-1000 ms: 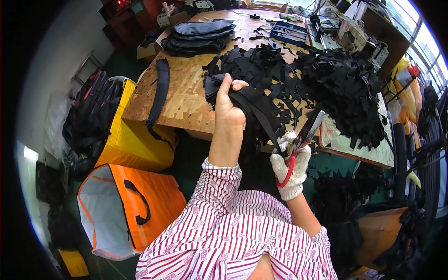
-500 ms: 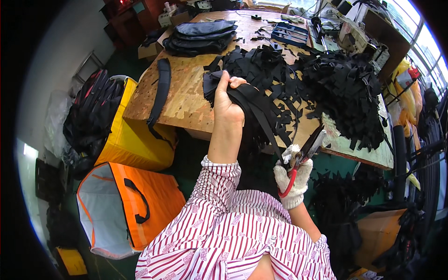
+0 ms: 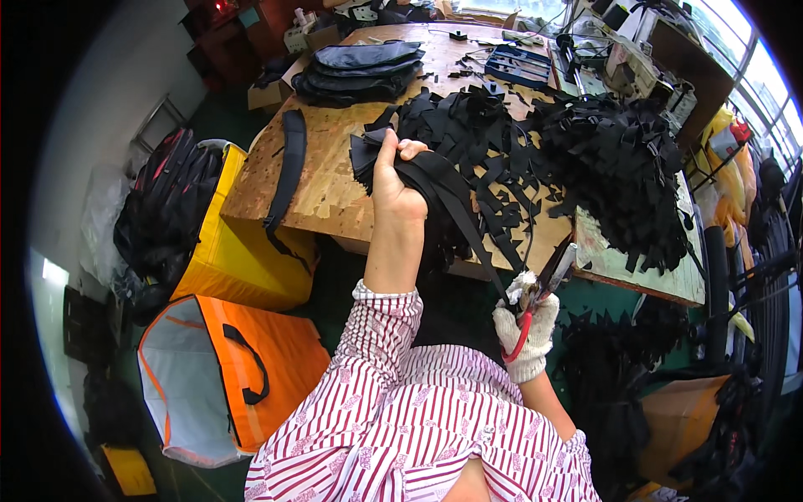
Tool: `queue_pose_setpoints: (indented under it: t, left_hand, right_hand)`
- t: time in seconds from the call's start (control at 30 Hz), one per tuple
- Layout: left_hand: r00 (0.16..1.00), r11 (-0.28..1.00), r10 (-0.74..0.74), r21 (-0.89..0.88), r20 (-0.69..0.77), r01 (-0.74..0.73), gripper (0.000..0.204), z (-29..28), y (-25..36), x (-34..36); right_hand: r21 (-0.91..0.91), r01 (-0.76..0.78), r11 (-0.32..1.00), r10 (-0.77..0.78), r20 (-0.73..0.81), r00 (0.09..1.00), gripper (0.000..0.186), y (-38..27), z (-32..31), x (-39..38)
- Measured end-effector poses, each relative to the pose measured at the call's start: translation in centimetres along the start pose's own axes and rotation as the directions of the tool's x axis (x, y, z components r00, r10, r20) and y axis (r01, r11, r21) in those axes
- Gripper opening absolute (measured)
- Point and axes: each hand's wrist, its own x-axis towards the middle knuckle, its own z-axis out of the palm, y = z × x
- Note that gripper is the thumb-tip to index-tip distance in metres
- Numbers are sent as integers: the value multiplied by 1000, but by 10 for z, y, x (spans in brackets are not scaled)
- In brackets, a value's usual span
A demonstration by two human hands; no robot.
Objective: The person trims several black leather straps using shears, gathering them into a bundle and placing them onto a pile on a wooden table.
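Reaching forward, thumb raised, the left hand (image 3: 397,194) closes around black straps (image 3: 447,191); lower right, the gloved right hand (image 3: 531,333) curls around red-handled scissors (image 3: 562,268); the shirt's (image 3: 401,418) print is too small to read; left of the left hand, an orange bag (image 3: 280,368) gapes, showing pale lining (image 3: 188,376).

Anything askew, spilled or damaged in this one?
Yes: the wooden table has a patchy, seemingly peeling top, and black strap pieces lie in a messy heap on it, some scattered loose. That may be ordinary clutter.
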Motion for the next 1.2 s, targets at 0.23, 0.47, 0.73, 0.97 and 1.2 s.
queue_pose_setpoints:
  t: [0.23, 0.47, 0.73, 0.97, 1.2]
  left_hand:
    - [797, 345, 300, 720, 524, -602, 25, 38, -39, -42]
    - [353, -467, -461, 116, 814, -877, 7, -1, -94, -61]
    - [377, -448, -604, 92, 702, -889, 4, -48, -125, -77]
    - [449, -386, -549, 263, 705, -884, 7, -50, -114, -72]
    - [541, -802, -340, 63, 769, -593, 42, -44, -69, -33]
  right_hand:
    - [74, -332, 940, 337, -68, 939, 49, 7, -6, -4]
    - [-117, -457, 882, 419, -249, 873, 18, 41, -49, -9]
    - [89, -538, 838, 531, -352, 771, 17, 17, -38, -11]
    - [481, -465, 743, 664, -451, 596, 16, -7, -20, 6]
    - [272, -437, 857, 515, -475, 714, 12, 9, -35, -2]
